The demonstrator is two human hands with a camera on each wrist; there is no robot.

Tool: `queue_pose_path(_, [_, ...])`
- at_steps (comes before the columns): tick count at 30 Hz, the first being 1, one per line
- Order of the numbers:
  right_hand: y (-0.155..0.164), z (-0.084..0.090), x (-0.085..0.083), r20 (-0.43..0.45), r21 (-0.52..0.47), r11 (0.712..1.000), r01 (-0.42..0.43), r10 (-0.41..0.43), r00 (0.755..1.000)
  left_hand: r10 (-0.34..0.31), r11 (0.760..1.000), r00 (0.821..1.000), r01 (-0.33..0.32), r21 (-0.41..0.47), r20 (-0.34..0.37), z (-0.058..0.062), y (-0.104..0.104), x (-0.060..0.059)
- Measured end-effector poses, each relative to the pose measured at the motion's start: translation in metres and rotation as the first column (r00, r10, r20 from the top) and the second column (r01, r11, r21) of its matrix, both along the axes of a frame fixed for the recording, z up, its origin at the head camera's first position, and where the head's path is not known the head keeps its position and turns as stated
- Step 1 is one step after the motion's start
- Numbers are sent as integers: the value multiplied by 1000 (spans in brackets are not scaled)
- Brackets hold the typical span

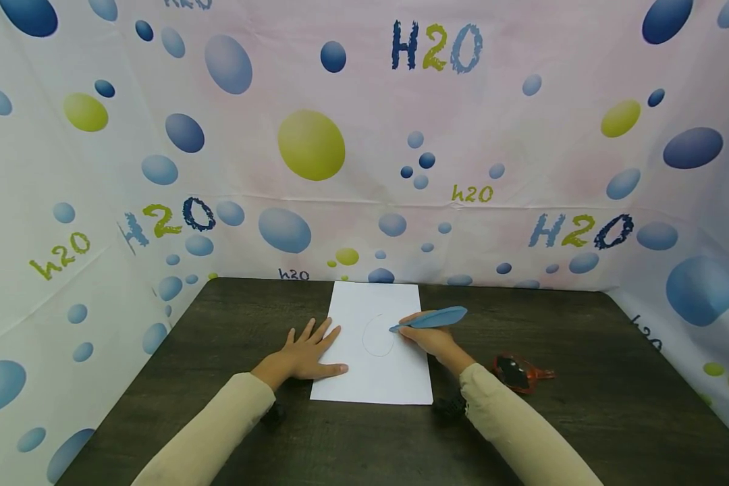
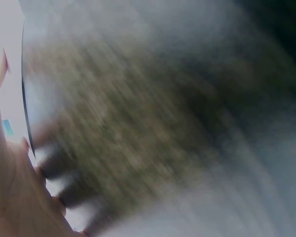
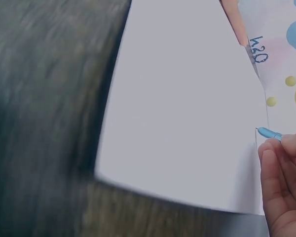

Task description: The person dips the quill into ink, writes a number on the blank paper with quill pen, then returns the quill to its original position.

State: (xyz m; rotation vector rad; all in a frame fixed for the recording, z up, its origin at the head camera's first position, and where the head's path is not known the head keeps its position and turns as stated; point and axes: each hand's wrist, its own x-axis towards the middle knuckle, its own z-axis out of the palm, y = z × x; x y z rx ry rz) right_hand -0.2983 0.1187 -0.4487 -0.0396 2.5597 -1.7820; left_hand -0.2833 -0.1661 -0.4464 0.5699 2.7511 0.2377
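While the right hand (image 1: 430,339) pinched a blue feather-shaped pen (image 1: 433,318) with its fingers curled round the shaft, the nib touched a white sheet (image 1: 373,378) lying at the centre of the head view, on a dark table (image 1: 583,432). A faint curved line (image 1: 378,335), something like an unclosed oval, stood on the sheet just left of the nib; I judged the drawing barely begun, with one thin outline laid down and nearly all of the sheet still blank. Nothing showed how much more was meant to go on it.

The left hand (image 1: 308,354) lay flat on the sheet's left edge, fingers straight and spread apart, palm partly on the table, pressing the sheet down. Its wrist view was badly smeared, showing perhaps the table's grain and a strip of skin at the lower left, so nothing firm could be read there. The right wrist view showed the pen tip (image 3: 268,133) at the right of the frame, fingertips (image 3: 274,168) close together behind it, over white paper.

A small orange-rimmed object (image 1: 518,371) with a dark middle lay on the table to the lower right of the sheet, apart from both hands; whether it was a case or a holder could not be told. No open container with contents was in view.
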Motion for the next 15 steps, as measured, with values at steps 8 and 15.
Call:
queue_pose_path(8, [-11, 0, 0, 3, -28, 999, 26, -26, 1000, -3, 1000, 1000, 3, -1, -1, 2, 0, 1])
queue_pose_path(15, [-18, 0, 3, 9, -25, 1000, 16, -16, 1000, -5, 1000, 1000, 5, -19, 1, 1, 0, 1])
